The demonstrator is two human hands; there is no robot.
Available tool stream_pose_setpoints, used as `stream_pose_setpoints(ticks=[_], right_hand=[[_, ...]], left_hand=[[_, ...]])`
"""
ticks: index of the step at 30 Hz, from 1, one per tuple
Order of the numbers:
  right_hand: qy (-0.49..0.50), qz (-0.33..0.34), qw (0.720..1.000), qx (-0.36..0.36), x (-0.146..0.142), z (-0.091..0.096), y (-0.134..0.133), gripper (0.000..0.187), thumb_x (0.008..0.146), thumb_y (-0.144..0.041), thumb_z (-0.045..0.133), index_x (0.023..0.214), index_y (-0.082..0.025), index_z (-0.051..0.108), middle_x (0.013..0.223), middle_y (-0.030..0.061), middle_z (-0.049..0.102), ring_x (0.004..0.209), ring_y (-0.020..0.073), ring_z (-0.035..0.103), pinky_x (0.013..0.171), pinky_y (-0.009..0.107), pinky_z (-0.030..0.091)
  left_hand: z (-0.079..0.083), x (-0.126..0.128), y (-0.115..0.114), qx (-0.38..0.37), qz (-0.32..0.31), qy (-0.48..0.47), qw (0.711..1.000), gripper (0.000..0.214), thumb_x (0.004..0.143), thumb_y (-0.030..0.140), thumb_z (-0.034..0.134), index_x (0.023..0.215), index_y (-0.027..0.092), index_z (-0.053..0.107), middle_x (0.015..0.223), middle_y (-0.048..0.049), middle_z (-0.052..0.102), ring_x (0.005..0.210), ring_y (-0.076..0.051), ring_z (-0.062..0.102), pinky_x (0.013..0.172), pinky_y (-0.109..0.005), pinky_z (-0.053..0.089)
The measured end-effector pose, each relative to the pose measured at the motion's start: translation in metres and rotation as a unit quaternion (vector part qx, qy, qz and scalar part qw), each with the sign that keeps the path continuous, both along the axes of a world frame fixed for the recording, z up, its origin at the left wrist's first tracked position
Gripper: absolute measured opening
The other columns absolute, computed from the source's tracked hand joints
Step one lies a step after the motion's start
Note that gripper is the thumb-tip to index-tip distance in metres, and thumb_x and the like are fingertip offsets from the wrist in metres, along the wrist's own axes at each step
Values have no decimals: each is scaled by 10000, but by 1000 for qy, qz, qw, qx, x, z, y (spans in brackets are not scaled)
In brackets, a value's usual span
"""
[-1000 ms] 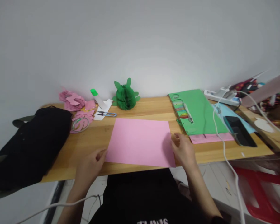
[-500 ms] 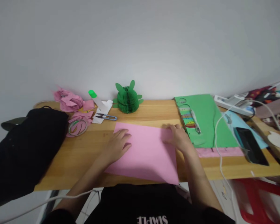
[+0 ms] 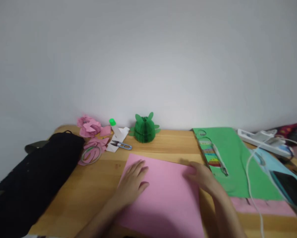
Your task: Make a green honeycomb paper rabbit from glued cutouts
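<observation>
A sheet of pink paper (image 3: 168,198) lies on the wooden table in front of me. My left hand (image 3: 132,181) rests on its left side, palm down, fingers stretched out and thumb apart. At the far right corner, my right hand (image 3: 200,175) has its fingers bent round the paper's edge, with the thumb over the sheet. That hand is slightly blurred and covers the corner. Beyond the sheet stands a green honeycomb paper figure (image 3: 145,130) with leaf-shaped pieces.
Thread snips (image 3: 122,145) and a green-capped glue stick (image 3: 116,129) are at back left, near pink paper scraps (image 3: 90,127) and a tape roll (image 3: 91,155). A black bag (image 3: 44,175) lies left. Green sheets (image 3: 237,165), a white cable (image 3: 248,175), a phone (image 3: 290,188) and a power strip (image 3: 264,142) lie right.
The camera view has tilted up, so the table sits lower in the picture. Both hands stay at about the same places on the pink paper.
</observation>
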State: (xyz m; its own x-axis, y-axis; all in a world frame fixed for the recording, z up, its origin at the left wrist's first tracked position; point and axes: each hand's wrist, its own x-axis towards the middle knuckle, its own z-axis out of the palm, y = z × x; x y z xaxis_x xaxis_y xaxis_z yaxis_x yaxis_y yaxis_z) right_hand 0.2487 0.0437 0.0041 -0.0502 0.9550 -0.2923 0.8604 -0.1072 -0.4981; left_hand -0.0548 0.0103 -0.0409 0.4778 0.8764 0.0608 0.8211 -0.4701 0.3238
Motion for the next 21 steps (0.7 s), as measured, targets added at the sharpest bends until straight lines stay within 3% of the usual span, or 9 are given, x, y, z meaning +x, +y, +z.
stream_pose_setpoints(ticks=[3,6,12,16,19,21], right_hand=[[77,-2,996,44,5,-1,1,215,702,-380,578,667,-175,635,598,13,580,593,167,521,549,266,363],[138,13,989,42,-3,4,4,325,734,-494,564,712,-183,652,520,-23,486,508,135,428,491,257,310],[221,55,974,-8,-41,12,17,368,720,-543,586,709,-180,643,618,17,596,553,149,509,502,256,382],[222,22,974,26,-54,-6,31,351,708,-525,575,739,-182,642,641,37,648,576,183,579,516,279,442],[174,-10,979,103,-53,-17,35,361,705,-503,566,854,-187,654,778,77,711,688,232,649,641,340,519],[148,-24,974,169,-48,-15,30,384,713,-497,568,929,-190,648,910,116,718,824,273,670,762,405,541]], left_hand=[[9,5,-3,-4,23,-7,1000,476,834,258,670,1291,181,562,1447,-164,503,1347,-331,464,1102,-526,430],[23,7,-1,-7,41,-27,999,480,848,240,641,1312,166,539,1457,-172,484,1373,-327,429,1125,-533,399],[39,13,18,7,54,-70,996,540,856,228,619,1371,154,474,1458,-175,475,1383,-322,409,1133,-548,373],[31,27,33,1,44,-85,995,500,872,249,607,1349,153,494,1358,-152,567,1290,-299,500,1120,-533,392],[18,36,41,5,56,-82,995,489,870,234,609,1336,125,504,1367,-167,560,1319,-303,480,1163,-553,328],[9,39,45,14,60,-79,995,494,873,239,610,1336,108,500,1410,-184,524,1370,-308,432,1181,-555,297]])
